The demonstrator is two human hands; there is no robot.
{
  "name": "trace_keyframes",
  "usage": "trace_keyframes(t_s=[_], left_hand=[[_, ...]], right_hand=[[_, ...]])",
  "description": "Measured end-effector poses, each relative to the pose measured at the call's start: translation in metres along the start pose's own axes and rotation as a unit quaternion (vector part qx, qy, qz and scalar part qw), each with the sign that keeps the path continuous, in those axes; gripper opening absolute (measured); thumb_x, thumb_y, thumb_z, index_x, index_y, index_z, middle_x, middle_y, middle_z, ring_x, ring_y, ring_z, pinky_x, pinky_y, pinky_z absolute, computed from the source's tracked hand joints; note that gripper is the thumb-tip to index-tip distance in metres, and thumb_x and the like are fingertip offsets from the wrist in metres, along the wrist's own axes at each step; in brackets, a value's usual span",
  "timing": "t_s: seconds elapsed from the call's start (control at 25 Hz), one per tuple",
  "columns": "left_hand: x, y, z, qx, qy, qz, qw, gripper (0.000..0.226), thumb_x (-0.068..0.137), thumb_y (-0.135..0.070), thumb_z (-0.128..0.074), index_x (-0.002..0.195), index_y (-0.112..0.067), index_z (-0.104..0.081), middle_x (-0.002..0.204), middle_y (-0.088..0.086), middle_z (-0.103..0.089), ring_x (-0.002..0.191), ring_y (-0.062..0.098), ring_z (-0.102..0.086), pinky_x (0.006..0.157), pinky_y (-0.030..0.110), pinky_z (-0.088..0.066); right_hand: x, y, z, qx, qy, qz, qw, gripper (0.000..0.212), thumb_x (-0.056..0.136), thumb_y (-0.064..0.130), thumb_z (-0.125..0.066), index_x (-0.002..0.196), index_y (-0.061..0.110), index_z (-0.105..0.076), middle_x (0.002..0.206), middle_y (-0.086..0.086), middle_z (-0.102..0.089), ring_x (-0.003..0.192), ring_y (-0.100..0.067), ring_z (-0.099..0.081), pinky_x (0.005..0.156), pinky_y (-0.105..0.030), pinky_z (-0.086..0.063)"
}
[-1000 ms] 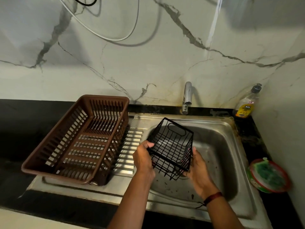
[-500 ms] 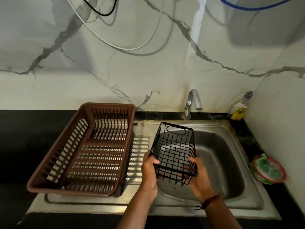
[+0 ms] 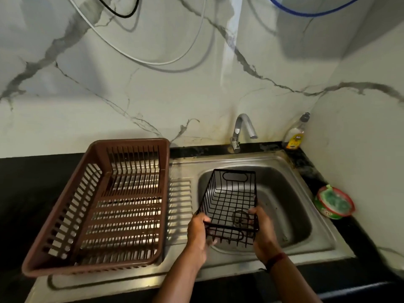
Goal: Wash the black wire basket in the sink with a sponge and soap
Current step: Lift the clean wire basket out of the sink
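The black wire basket (image 3: 231, 200) is held over the steel sink (image 3: 290, 206), its open top facing up and its far end with a handle slot pointing at the tap. My left hand (image 3: 197, 232) grips its near left corner, thumb over the rim. My right hand (image 3: 262, 230) grips the near right corner. A green sponge lies in a round soap tub (image 3: 334, 203) on the counter right of the sink. A dish soap bottle (image 3: 297, 133) stands in the back right corner.
A brown plastic dish rack (image 3: 98, 206) sits on the steel draining board left of the sink. The tap (image 3: 241, 132) rises behind the sink, no water running. White, black and blue cables hang on the marble wall. Black counter surrounds the sink.
The basket has levelled out from a tilted, side-on pose to open side up, and has moved right and lower over the sink bowl. Both hands kept their hold.
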State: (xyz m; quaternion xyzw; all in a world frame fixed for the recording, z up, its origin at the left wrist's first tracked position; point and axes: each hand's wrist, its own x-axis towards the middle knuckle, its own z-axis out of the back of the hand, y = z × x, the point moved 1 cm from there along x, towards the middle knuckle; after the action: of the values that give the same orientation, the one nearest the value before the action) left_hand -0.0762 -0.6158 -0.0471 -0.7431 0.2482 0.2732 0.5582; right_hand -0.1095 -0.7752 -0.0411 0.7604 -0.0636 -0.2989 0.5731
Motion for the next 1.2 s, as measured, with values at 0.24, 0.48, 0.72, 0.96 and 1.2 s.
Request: trace_keyframes(t_s=[0.24,0.48,0.72,0.96,1.2], left_hand=[[-0.029,-0.039,-0.029,0.278,-0.023,-0.195,0.940,0.053,0.097,-0.042,-0.067,0.144,-0.020,-0.056,0.126,-0.005,-0.065,0.107,0.012,-0.058,0.088,0.029,-0.046],[-0.024,-0.075,-0.094,0.254,0.045,-0.145,0.955,0.015,0.098,-0.026,-0.069,0.108,-0.016,-0.074,0.101,0.003,-0.078,0.092,0.018,-0.075,0.080,0.032,-0.058],[-0.022,-0.062,-0.103,0.032,-0.005,-0.114,0.993,0.018,0.103,-0.001,-0.055,0.113,-0.003,-0.070,0.074,0.003,-0.066,0.043,0.007,-0.053,0.046,0.022,-0.048],[-0.026,-0.077,-0.100,0.017,0.015,-0.131,0.991,0.026,0.101,0.009,-0.047,0.108,-0.004,-0.069,0.060,-0.003,-0.059,0.035,0.004,-0.036,0.056,0.026,-0.039],[-0.030,-0.091,-0.096,-0.011,0.029,-0.148,0.989,0.028,0.106,0.003,-0.042,0.108,-0.009,-0.067,0.064,-0.005,-0.058,0.036,0.001,-0.037,0.047,0.018,-0.043]], right_hand=[[0.005,0.025,0.002,-0.172,-0.040,0.090,0.980,0.070,0.077,0.027,-0.076,0.137,0.045,-0.045,0.144,0.005,-0.036,0.119,-0.015,-0.048,0.101,-0.045,-0.043],[-0.014,0.021,-0.016,-0.483,-0.110,0.280,0.822,0.104,0.056,0.046,-0.086,0.145,0.021,-0.038,0.146,-0.011,-0.039,0.130,-0.032,-0.042,0.099,-0.044,-0.045],[-0.016,0.021,0.008,-0.430,-0.019,0.341,0.836,0.095,0.063,0.045,-0.083,0.141,0.017,-0.038,0.150,-0.011,-0.032,0.134,-0.020,-0.037,0.103,-0.040,-0.044],[0.056,0.010,0.067,-0.038,0.107,-0.116,0.987,0.055,0.094,0.063,-0.037,0.131,0.025,-0.054,0.122,-0.002,-0.060,0.104,-0.020,-0.057,0.085,-0.039,-0.045],[0.079,0.024,0.054,0.090,0.206,-0.217,0.950,0.071,0.093,0.068,-0.034,0.123,0.014,-0.067,0.129,-0.019,-0.062,0.122,-0.038,-0.056,0.109,-0.057,-0.037]])
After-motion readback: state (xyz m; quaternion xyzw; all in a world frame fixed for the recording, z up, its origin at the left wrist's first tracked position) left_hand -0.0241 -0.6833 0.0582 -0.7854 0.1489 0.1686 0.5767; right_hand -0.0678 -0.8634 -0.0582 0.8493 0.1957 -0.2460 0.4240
